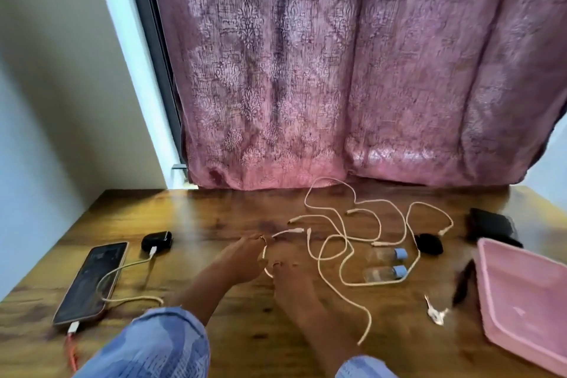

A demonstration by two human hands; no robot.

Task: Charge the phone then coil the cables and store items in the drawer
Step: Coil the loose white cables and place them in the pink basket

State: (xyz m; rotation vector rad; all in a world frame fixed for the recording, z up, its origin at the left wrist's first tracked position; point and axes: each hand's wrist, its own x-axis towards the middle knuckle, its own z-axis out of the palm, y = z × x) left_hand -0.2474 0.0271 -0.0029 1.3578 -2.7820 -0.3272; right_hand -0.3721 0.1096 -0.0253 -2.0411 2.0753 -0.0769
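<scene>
Here, both hands pinch thin cream cable (319, 267) — looped.

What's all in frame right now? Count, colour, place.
phone: 1, dark, table left, orange cable plugged in
earbud case: 1, black, behind phone
loose cables: several, cream, tangled at centre
small bottles: 2, clear with blue caps, centre-right
keys: 1 bunch, silver, front right
tray: 1, pink, right edge
black pouch: 1, behind bottles
curtain: 1, pink, behind table
left hand: pinching a cable
right hand: pinching the same cable
</scene>
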